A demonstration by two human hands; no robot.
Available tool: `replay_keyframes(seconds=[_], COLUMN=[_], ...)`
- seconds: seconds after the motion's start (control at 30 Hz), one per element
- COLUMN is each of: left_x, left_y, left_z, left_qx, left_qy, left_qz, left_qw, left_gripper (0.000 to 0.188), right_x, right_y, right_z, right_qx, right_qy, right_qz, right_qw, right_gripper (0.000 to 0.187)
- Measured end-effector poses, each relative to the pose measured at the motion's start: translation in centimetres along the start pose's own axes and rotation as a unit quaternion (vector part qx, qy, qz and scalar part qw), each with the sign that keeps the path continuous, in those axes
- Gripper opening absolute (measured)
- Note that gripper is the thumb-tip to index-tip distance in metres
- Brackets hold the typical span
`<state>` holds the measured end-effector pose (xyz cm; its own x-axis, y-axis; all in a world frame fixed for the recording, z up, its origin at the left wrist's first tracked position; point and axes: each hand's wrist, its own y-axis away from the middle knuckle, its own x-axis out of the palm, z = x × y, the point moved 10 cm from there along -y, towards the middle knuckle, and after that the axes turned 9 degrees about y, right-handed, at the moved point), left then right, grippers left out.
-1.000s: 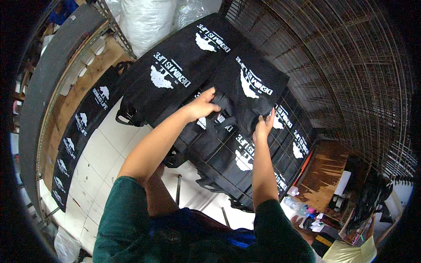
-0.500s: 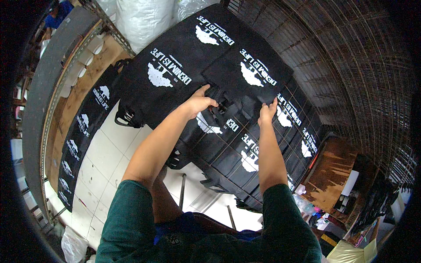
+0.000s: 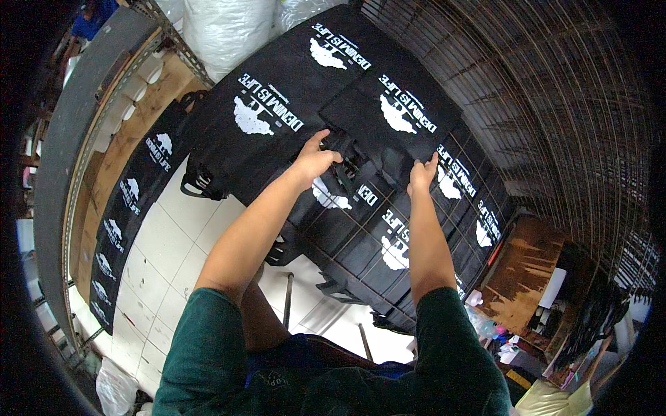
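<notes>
Several flat black fabric bags with white prints lie over the work surface. One black bag (image 3: 399,114) is spread in front of me, its near part rumpled between my hands. My left hand (image 3: 316,163) is at its near left corner, index finger and thumb spread apart beside the dark handle straps (image 3: 352,161). At the near right corner, my right hand (image 3: 422,176) has its fingers closed on the bag's edge, partly hidden. A further black bag (image 3: 267,104) lies to the left, close to my left fingertips.
Thin wire grid covers the bags at the near right, and a tall wire rack (image 3: 527,90) rises on the right. White sacks (image 3: 225,41) stand behind. Along the left, a shelf (image 3: 90,222) has a row of black bags beside it. A wooden board (image 3: 520,270) is at the right.
My left thumb has shifted slightly away from me, and the straps by it show a little more. My right hand and the bags have hardly moved.
</notes>
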<state>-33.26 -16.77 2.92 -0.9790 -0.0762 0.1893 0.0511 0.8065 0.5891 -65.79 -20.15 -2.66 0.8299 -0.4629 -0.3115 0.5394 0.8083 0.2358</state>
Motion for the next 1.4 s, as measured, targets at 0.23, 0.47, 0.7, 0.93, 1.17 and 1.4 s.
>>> replay_keyframes(seconds=[0.23,0.47,0.7,0.93,1.17,1.4], left_x=[0.4,-0.6,-0.8,-1.3,-2.2,8.4], left_y=[1.0,-0.4,1.5,7.3,21.3,39.5], left_z=[-0.9,0.4,-2.8,-6.8,-7.8,4.3], left_qx=[0.001,0.048,0.183,0.309,0.289,0.224], left_qy=[0.008,-0.050,-0.287,-0.345,-0.194,-0.163], left_qz=[-0.007,-0.017,-0.062,-0.093,-0.008,0.241], left_qw=[1.000,0.997,0.938,0.881,0.937,0.930], left_gripper=[0.075,0.073,0.064,0.061,0.071,0.075], right_x=[-0.7,-1.2,-3.1,-9.8,-22.8,-31.2], right_y=[0.6,-0.4,1.5,8.0,19.3,29.7], right_z=[0.7,-0.5,1.7,2.0,-0.5,1.0], right_qx=[0.022,-0.010,-0.077,-0.140,-0.134,-0.157], right_qy=[0.028,0.060,0.209,0.163,0.163,0.244], right_qz=[-0.034,-0.043,-0.118,-0.134,-0.153,-0.150], right_qw=[0.999,0.997,0.968,0.967,0.965,0.945], right_gripper=[0.067,0.066,0.062,0.059,0.059,0.062])
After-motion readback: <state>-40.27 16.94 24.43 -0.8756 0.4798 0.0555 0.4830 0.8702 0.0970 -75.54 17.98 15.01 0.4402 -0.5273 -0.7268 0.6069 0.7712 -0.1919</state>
